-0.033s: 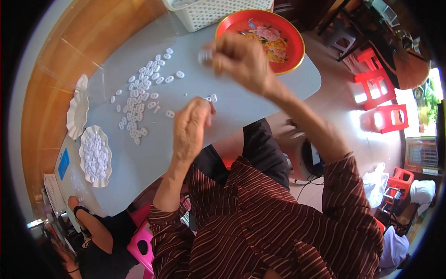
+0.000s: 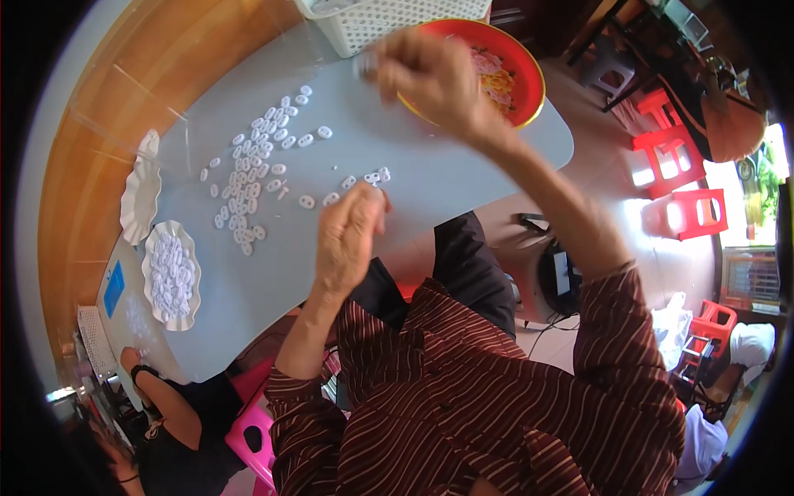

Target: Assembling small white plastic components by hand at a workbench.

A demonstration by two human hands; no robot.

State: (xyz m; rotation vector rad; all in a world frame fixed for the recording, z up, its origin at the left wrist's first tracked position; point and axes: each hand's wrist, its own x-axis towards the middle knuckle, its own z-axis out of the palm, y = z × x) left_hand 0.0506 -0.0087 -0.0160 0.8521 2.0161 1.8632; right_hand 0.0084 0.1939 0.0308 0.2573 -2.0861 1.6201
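My left hand (image 2: pixel 351 236) hovers at the near edge of the grey table (image 2: pixel 248 318), fingers curled; what lies inside them is hidden. Beside its fingertips are several small white oval pieces (image 2: pixel 379 175). My right hand (image 2: pixel 434 83) is raised over the near left part of a red floral tray (image 2: pixel 529 78), smeared by motion. At its bent fingertips is a small whitish piece (image 2: pixel 361 68), too blurred to identify. Left of both hands, a loose heap of white oval two-hole pieces (image 2: pixel 248 182) is spread on the table.
A scalloped white dish (image 2: pixel 196 285) at the left holds many such pieces; another scalloped dish (image 2: pixel 139 190) stands behind it. A white perforated basket (image 2: pixel 356 31) is at the far edge. A co-worker's arm (image 2: pixel 175 413) rests at lower left. Red stools (image 2: pixel 699 213) stand at right.
My right hand has moved slightly up and away with the whitish piece at its fingertips. My left hand has shifted slightly right and nearer to me, uncovering more oval pieces beside it.
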